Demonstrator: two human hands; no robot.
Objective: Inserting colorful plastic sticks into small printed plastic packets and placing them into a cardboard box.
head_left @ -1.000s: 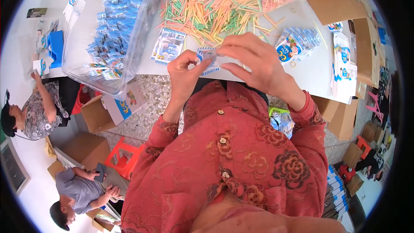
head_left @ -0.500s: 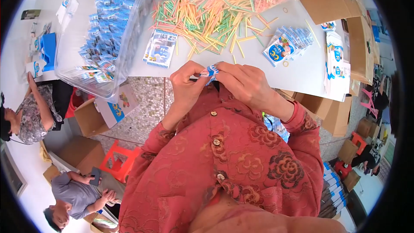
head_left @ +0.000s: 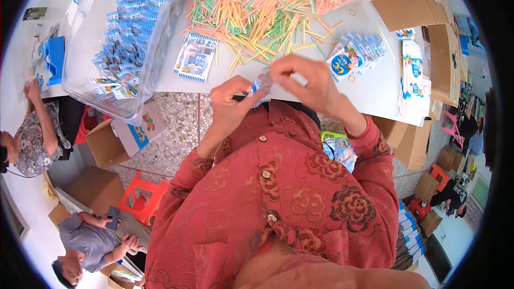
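moved since the earlier frame: the right hand (head_left: 309, 83), raised and arched now, its fingers drawn back from over the held packet (head_left: 260, 88). we list by size.

table (head_left: 383, 91): white, its near edge under our hands.

clear bin (head_left: 156, 53): at left on the table; rows of blue-and-white packets (head_left: 131, 21) inside, which we judge to be the finished share.

heap of thin sticks (head_left: 262, 29): pink, yellow and green, loose beyond the hands; we count these as remaining.

fanned packets (head_left: 345, 60): overlapping, right of the hands, outside the bin; whether filled, we cannot tell.

left hand (head_left: 230, 99): narrow grip, thumb and fingers closed on the held packet.

right hand: thumb and forefinger curved, a gap between them; whether the tips pinch the packet's upper end, we cannot tell.

flat packet (head_left: 195, 57): striped ends, lying between bin and hands.

held packet: over the table's near edge; blue, white and partly clear, creased, largely hidden by fingers; we judge it unfinished.
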